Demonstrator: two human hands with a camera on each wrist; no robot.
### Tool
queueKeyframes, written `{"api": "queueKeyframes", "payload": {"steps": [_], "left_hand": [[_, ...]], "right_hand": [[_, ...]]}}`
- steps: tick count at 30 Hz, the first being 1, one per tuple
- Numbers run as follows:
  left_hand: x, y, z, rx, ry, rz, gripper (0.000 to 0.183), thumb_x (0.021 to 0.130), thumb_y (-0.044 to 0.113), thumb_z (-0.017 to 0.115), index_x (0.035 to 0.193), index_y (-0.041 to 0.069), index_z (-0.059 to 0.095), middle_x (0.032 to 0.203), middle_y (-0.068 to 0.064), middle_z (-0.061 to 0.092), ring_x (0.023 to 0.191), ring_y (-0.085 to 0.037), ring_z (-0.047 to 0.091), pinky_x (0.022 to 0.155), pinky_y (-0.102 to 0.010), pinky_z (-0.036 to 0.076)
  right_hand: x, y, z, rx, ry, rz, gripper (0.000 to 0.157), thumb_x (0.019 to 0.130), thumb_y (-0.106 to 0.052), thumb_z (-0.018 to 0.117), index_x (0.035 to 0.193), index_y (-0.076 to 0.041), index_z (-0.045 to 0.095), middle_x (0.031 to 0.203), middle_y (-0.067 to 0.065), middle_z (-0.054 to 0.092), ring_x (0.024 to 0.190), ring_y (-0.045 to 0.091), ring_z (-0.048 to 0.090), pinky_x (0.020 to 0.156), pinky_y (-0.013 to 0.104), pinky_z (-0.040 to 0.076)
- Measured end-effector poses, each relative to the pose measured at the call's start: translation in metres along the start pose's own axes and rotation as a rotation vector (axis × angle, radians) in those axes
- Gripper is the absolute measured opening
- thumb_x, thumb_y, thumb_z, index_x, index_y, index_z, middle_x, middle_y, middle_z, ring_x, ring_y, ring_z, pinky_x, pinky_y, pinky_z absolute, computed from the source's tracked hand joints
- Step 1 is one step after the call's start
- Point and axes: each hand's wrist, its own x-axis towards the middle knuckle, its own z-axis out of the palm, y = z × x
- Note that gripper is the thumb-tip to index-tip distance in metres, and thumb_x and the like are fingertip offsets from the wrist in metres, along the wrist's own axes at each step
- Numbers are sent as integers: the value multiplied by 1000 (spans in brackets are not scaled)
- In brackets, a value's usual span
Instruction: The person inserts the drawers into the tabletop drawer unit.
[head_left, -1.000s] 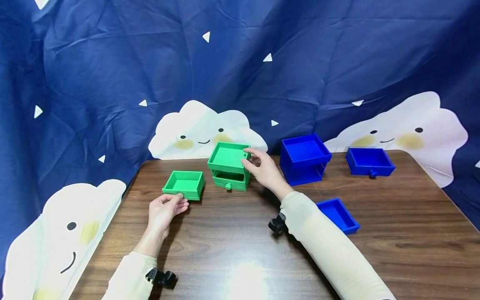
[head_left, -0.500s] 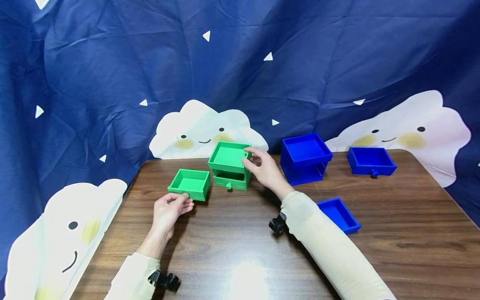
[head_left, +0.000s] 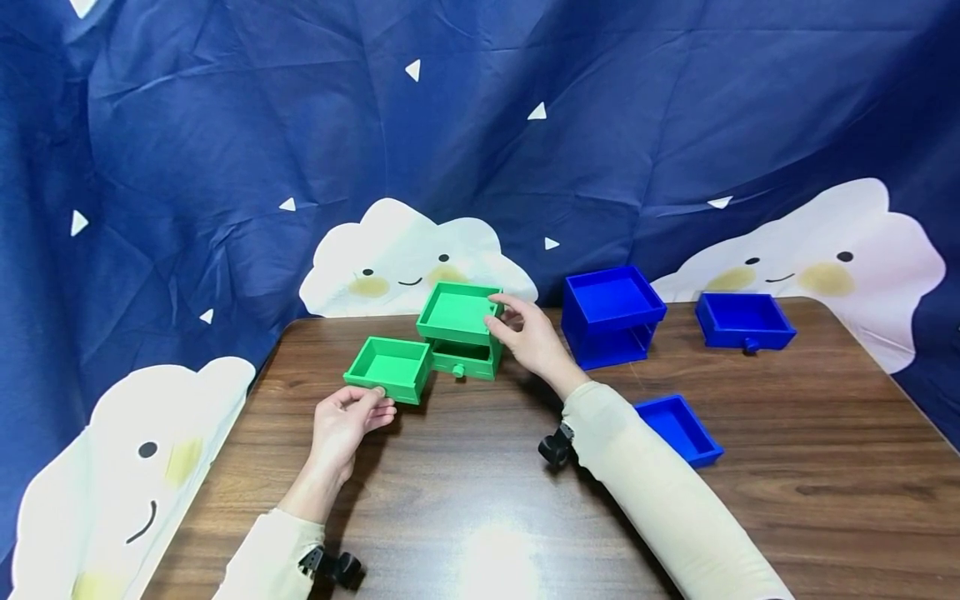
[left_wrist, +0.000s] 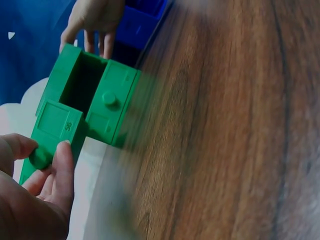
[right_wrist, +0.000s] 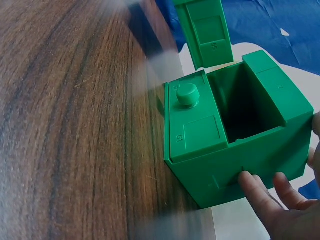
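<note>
Two hands in front of me. Left hand pinches the round knob of a smooth, open-topped green drawer, at eight o'clock from the boxy green cabinet. Right hand, not grasping, lays fingers on the cabinet's flat wall. Streaked wood-grain tabletop; blue cabinet at three o'clock.

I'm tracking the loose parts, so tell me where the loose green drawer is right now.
In the head view, the loose green drawer is left of centre, held in the left hand, just to the left of the green cabinet.
</note>
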Motion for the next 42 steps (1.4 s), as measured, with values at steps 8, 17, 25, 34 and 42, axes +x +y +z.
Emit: {"api": "queueKeyframes", "payload": {"steps": [8,17,25,34,42], "left_hand": [[-4,1,6,7,-13,-5,6,100,-4,69,96,-1,67,77,-7,80,73,-16,80,72,-30,69],[-6,0,10,4,-16,-8,7,99,-5,70,94,-1,68,76,-10,79,70,-18,80,71,-31,69],[-9,-3,14,-8,-48,-9,9,100,-4,69,92,1,68,79,-12,80,71,-18,79,72,-32,69],[-11,-7,18,-24,-51,-5,10,100,-6,67,92,1,67,76,-8,80,71,-18,80,71,-32,69],[-14,-5,25,-42,-68,3,9,99,-5,69,92,0,67,79,-12,80,74,-19,80,72,-32,69]], "right_hand": [[0,1,0,-1,1,0,47,109,-27,67,153,-12,60,130,22,66,117,38,67,104,54,57],[1,1,1,2,3,3,46,109,-27,67,152,-12,60,129,21,67,117,39,67,105,54,57],[0,3,1,-10,10,-4,46,109,-26,67,152,-12,61,129,21,67,117,38,67,104,54,56],[0,4,2,-9,8,2,46,109,-27,67,152,-12,61,129,21,67,117,37,67,104,54,57],[0,2,1,-6,8,-1,47,108,-27,67,152,-11,61,130,22,67,119,38,67,106,55,56]]}}
